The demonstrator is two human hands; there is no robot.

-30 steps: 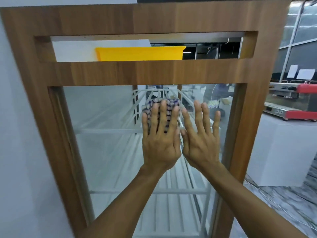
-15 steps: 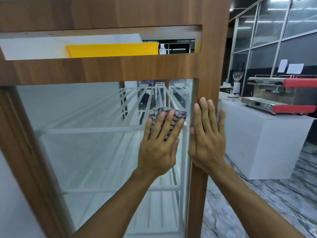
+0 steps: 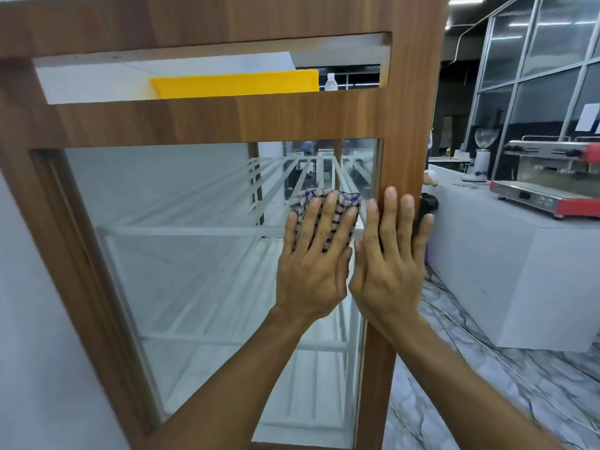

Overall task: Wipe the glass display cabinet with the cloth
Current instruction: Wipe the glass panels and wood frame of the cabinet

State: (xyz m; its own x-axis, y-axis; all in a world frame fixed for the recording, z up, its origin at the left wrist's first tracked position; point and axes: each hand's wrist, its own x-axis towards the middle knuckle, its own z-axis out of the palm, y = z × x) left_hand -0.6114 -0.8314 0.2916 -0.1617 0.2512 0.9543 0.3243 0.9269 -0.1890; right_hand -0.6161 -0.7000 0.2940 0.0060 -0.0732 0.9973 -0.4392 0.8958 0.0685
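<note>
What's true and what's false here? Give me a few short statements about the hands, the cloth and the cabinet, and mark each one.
1. The left hand presses the checked cloth against the glass panel with straight fingers. True.
2. The right hand grips the cloth. False: it holds nothing and lies flat on the right post of the wooden frame.
3. A yellow tray shows through the slot above the glass. True.
4. The espresso machine stands left of the cabinet. False: it is off to the right, on a white counter.
5. The cloth sits at the bottom left of the glass. False: it is in the upper right, near the post.
</note>
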